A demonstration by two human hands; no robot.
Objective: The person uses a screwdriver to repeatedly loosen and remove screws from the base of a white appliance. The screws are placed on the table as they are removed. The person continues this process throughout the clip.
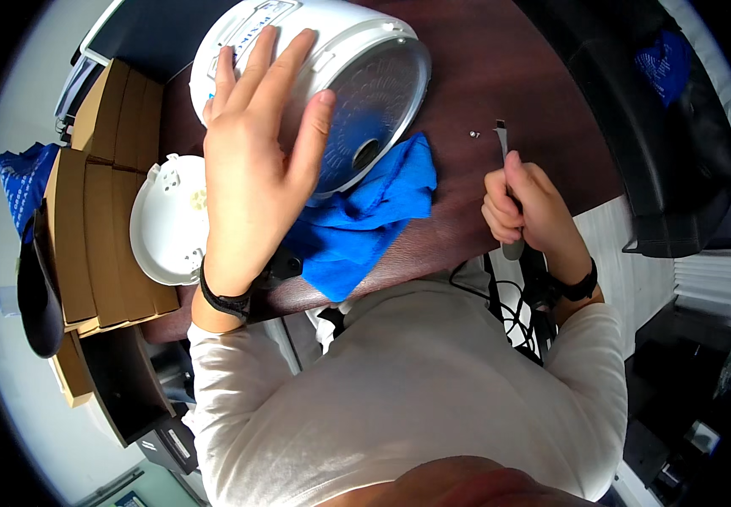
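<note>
A white, rounded appliance body (344,38) lies on its side on the dark brown table, its shiny grey metal end turned to the right. That end has a ring pattern and a dark round hole near its lower edge. My left hand (260,127) rests on the white side with fingers stretched out and spread, holding nothing. Beneath the metal end a crumpled blue cloth (357,232) reaches the table's front edge. My right hand (522,203) is closed around a slim grey-handled tool (501,139), flat metal end pointing away from me. Small screws (474,134) lie just left of its tip.
A round white plastic cover (167,224) leans by the left edge, partly behind my left forearm. Brown cardboard boxes (103,245) stand along the left side. A black chair (678,160) is at the right. Black cables (517,317) hang below the table edge.
</note>
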